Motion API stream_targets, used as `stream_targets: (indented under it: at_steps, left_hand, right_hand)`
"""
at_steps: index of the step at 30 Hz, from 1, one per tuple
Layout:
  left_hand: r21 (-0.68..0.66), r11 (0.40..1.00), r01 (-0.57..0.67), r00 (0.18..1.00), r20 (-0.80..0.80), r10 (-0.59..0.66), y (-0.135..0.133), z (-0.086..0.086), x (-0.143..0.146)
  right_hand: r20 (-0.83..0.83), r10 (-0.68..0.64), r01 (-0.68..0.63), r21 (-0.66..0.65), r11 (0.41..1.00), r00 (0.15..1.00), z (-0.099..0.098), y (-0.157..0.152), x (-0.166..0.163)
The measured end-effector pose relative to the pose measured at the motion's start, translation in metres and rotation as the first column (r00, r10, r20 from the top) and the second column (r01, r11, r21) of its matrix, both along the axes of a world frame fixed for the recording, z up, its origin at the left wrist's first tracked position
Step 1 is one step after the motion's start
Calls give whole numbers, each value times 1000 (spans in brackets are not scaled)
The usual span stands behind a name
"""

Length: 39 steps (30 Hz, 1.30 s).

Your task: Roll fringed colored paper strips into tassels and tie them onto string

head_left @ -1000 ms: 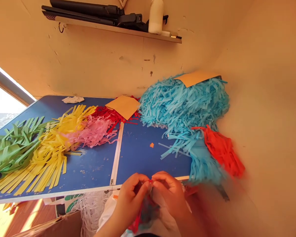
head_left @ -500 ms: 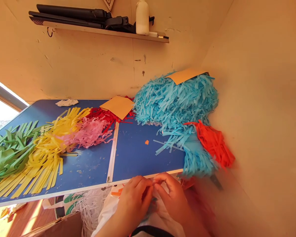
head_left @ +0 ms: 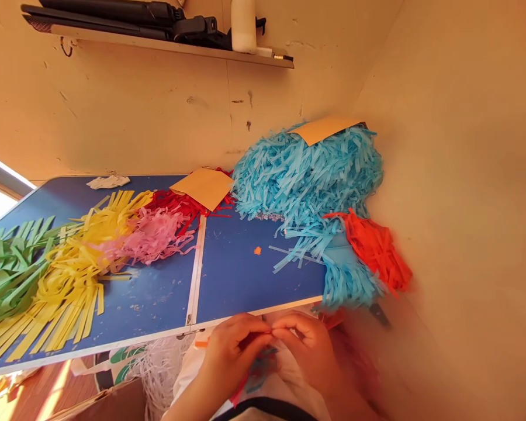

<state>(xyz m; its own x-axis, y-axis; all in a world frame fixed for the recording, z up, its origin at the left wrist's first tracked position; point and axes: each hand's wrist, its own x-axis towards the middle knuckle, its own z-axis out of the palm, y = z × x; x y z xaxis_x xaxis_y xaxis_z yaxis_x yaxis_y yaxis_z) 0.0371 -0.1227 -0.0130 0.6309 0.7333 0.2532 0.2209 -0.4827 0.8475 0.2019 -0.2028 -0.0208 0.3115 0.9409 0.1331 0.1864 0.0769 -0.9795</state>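
Note:
My left hand and my right hand meet fingertip to fingertip over my lap, just off the front edge of the blue table. Both hands are closed in a pinch. Whatever lies between the fingertips is too small to make out. Under the hands, blurred blue and red paper strips show on my white clothing. Nearest on the table is a fringed bunch of blue tissue strips, hanging over the edge by my right hand. A red tissue bunch lies beside it.
A large blue fringe pile stands against the wall with an orange paper sheet on top. Leftward lie pink, yellow and green strips. A shelf holds black tools and a white bottle.
The view has shifted slightly, so the table and shelf sit a little further left and up. My hands stay together, with the fingertips now closer and the right fingers more bent.

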Motion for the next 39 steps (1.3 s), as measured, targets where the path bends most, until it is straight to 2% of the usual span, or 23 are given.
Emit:
stream_targets:
  at_steps: [4,8,14,19,21,23,26,29,31,33,36,39]
  left_hand:
    - [136,990,-36,998,59,28,-1,1,3]
    - [300,953,-52,987,164,2,-5,-2,7]
    - [314,948,-48,991,135,5,-7,-3,12]
    - [174,985,-15,999,-38,22,-10,-5,20]
    - [113,994,1,988,-153,16,-12,-6,19]
    - [70,997,26,973,-232,-9,-10,-7,13]
    - [16,1000,11,974,-228,-7,1,-12,0]
    - [-89,996,19,978,-208,-37,10,-17,-1]
    - [-174,984,39,975,-209,-75,10,-17,8]
    - [-237,969,72,972,-201,-121,5,-14,22]
    - [-299,931,208,938,-210,-277,-7,-10,45]
    - [-327,866,379,873,-183,-451,-22,-18,68]
  right_hand:
    - [103,-48,45,25,999,994,3,-5,0]
    - [171,-89,77,78,994,981,7,-5,-1]
    - [185,-114,102,73,992,976,10,-7,0]
    - [260,-106,80,111,991,960,9,-10,-2]
    - [280,-56,30,96,995,958,6,-14,5]
    - [279,-47,33,54,998,959,-5,-26,22]
    - [336,-69,118,-127,985,939,-36,-54,53]
    - [428,39,132,-364,922,903,-72,-83,70]
    - [474,62,162,-416,895,879,-91,-93,70]
    - [540,75,194,-425,884,839,-101,-96,66]
    - [585,97,192,-412,891,805,-102,-93,63]
    - [506,64,132,-342,931,860,-97,-87,63]
